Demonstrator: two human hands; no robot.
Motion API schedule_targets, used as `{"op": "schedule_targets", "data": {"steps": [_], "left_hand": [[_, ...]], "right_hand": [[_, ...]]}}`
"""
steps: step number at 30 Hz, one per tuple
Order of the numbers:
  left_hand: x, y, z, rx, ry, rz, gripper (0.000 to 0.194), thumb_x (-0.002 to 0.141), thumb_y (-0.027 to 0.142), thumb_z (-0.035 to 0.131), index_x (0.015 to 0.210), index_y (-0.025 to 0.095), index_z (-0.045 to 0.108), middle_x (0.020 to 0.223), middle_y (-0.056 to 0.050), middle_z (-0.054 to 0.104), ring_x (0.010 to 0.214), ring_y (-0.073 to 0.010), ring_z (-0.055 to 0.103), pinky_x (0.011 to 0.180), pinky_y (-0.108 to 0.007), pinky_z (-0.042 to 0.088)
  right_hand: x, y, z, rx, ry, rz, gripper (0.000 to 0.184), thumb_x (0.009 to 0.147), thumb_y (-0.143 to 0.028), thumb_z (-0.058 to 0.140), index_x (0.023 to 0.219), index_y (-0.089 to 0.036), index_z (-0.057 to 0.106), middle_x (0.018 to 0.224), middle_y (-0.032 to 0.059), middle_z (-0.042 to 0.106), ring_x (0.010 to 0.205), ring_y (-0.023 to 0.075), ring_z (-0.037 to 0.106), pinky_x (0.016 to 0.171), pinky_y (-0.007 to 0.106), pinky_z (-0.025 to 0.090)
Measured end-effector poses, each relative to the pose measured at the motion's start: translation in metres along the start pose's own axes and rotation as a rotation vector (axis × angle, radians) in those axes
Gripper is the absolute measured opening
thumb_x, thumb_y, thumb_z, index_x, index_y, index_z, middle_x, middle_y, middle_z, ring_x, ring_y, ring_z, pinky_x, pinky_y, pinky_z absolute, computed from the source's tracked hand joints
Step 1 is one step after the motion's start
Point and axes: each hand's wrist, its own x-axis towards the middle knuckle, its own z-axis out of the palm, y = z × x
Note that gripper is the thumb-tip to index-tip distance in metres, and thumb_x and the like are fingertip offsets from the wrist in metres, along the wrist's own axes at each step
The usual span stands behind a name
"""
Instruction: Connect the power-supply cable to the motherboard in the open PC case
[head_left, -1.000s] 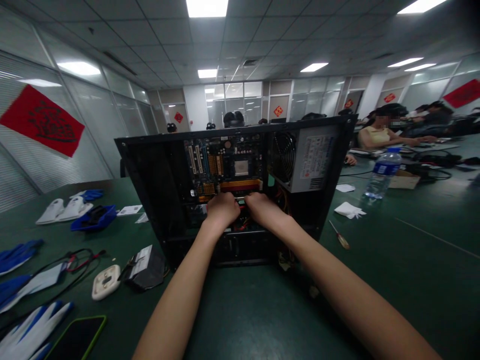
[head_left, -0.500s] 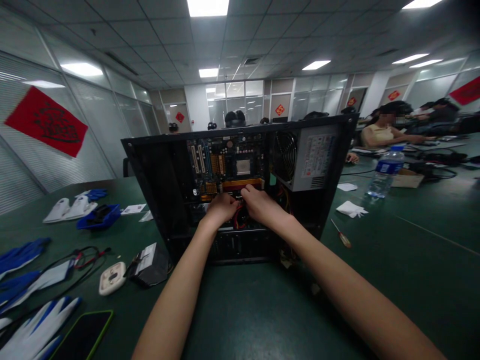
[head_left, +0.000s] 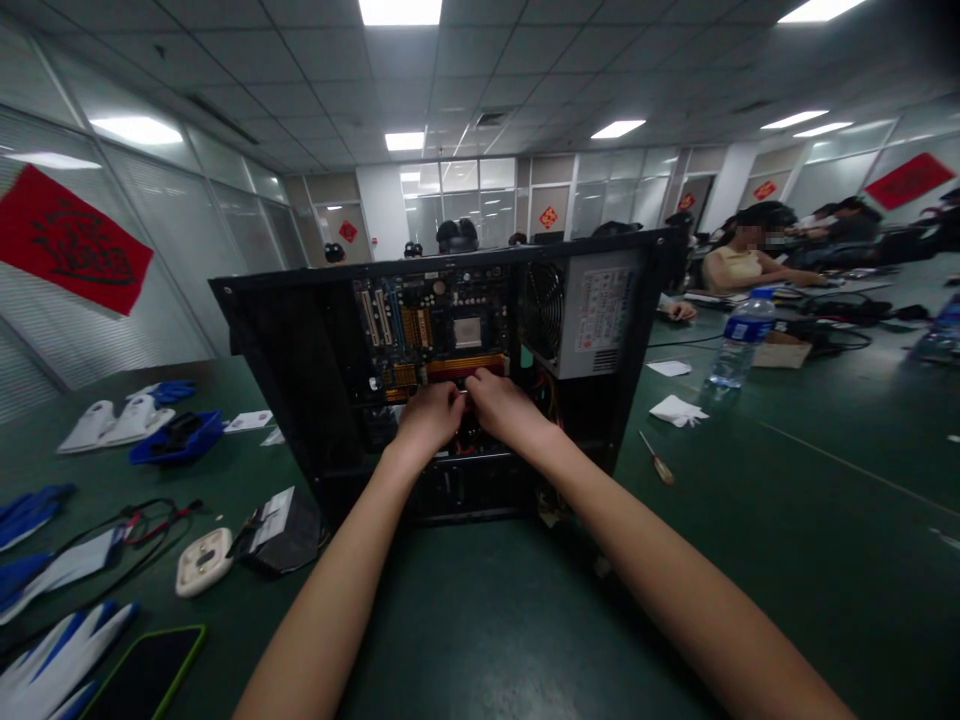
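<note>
An open black computer case (head_left: pixel 247 340) stands upright on the green table, its inside facing me. Within it are the motherboard (head_left: pixel 439 300) and, at the upper right, a grey power supply (head_left: pixel 596 315). My left hand (head_left: pixel 431 412) and my right hand (head_left: pixel 499 402) are close together at the lower part of the motherboard, just under the memory slots (head_left: pixel 480 366). Both have their fingers curled into a pinch. Whatever lies between the fingertips is too small and too hidden to make out. Red and black cables (head_left: pixel 466 436) show below the hands.
Left of the case lie a dark boxy part (head_left: pixel 281 535), a cream-coloured square object (head_left: pixel 204 562), a phone (head_left: pixel 146 672), gloves (head_left: pixel 64 660) and a blue tray (head_left: pixel 180 440). On the right are a screwdriver (head_left: pixel 657 460), crumpled tissue (head_left: pixel 678 410) and a water bottle (head_left: pixel 742 340). Another person (head_left: pixel 742 260) sits farther back.
The whole view has shifted slightly, so the case and table things sit farther left. Both hands stay at the same spot on the board, slightly closer together, fingers still pinched.
</note>
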Motion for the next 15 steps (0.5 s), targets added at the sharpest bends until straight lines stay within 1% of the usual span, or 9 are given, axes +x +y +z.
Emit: {"op": "schedule_targets", "data": {"steps": [2, 5, 8, 10, 12, 15], "left_hand": [[-0.0036, 0.0014, -0.0030, -0.002, -0.020, 0.046, 0.033, 0.095, 0.038, 0.048, 0.083, 0.021, 0.073, 0.092, -0.010, 0.075, 0.087, -0.0235, 0.067, 0.071, -0.030, 0.041], [-0.0063, 0.0007, -0.0048, 0.015, -0.064, 0.013, 0.044, 0.092, 0.049, 0.049, 0.067, 0.020, 0.071, 0.075, -0.009, 0.072, 0.073, -0.0235, 0.064, 0.061, -0.030, 0.035], [-0.0049, -0.0023, -0.0039, -0.085, -0.186, -0.031, 0.051, 0.090, 0.053, 0.048, 0.054, 0.019, 0.062, 0.054, -0.004, 0.059, 0.054, -0.0182, 0.054, 0.053, -0.030, 0.027], [-0.0030, -0.0042, -0.0036, -0.210, -0.229, -0.035, 0.050, 0.089, 0.050, 0.049, 0.053, 0.019, 0.060, 0.049, -0.002, 0.055, 0.050, -0.0155, 0.049, 0.052, -0.029, 0.025], [-0.0015, -0.0054, -0.0039, -0.315, -0.227, -0.047, 0.044, 0.088, 0.045, 0.051, 0.056, 0.018, 0.064, 0.050, 0.000, 0.055, 0.051, -0.0144, 0.049, 0.052, -0.027, 0.026], [-0.0011, -0.0061, -0.0032, -0.325, -0.212, -0.072, 0.039, 0.085, 0.042, 0.055, 0.055, 0.017, 0.063, 0.048, 0.001, 0.052, 0.050, -0.0132, 0.046, 0.051, -0.027, 0.025]], "right_hand": [[-0.0012, -0.0005, -0.0015, 0.009, -0.009, 0.018, 0.025, 0.092, -0.004, 0.046, 0.110, -0.012, 0.060, 0.114, 0.0144, 0.062, 0.097, 0.0258, 0.067, 0.075, 0.032, 0.050], [-0.0029, -0.0010, -0.0025, 0.018, 0.007, 0.038, 0.025, 0.090, -0.004, 0.048, 0.111, -0.011, 0.060, 0.113, 0.0145, 0.062, 0.095, 0.0264, 0.067, 0.073, 0.032, 0.050], [-0.0024, -0.0010, -0.0026, 0.018, 0.023, 0.050, 0.026, 0.089, -0.004, 0.050, 0.112, -0.012, 0.059, 0.115, 0.0145, 0.061, 0.095, 0.0262, 0.067, 0.072, 0.032, 0.050], [-0.0004, -0.0005, -0.0020, 0.028, 0.023, 0.054, 0.025, 0.089, -0.005, 0.050, 0.112, -0.013, 0.058, 0.116, 0.0142, 0.061, 0.095, 0.0255, 0.067, 0.072, 0.032, 0.050], [0.0021, 0.0005, -0.0007, 0.050, 0.019, 0.048, 0.023, 0.091, -0.007, 0.050, 0.113, -0.013, 0.058, 0.117, 0.0139, 0.060, 0.096, 0.0249, 0.067, 0.075, 0.031, 0.049], [0.0046, 0.0025, 0.0024, 0.077, 0.003, 0.029, 0.021, 0.092, -0.008, 0.050, 0.111, -0.013, 0.058, 0.117, 0.0142, 0.060, 0.098, 0.0239, 0.066, 0.078, 0.030, 0.048]]}}
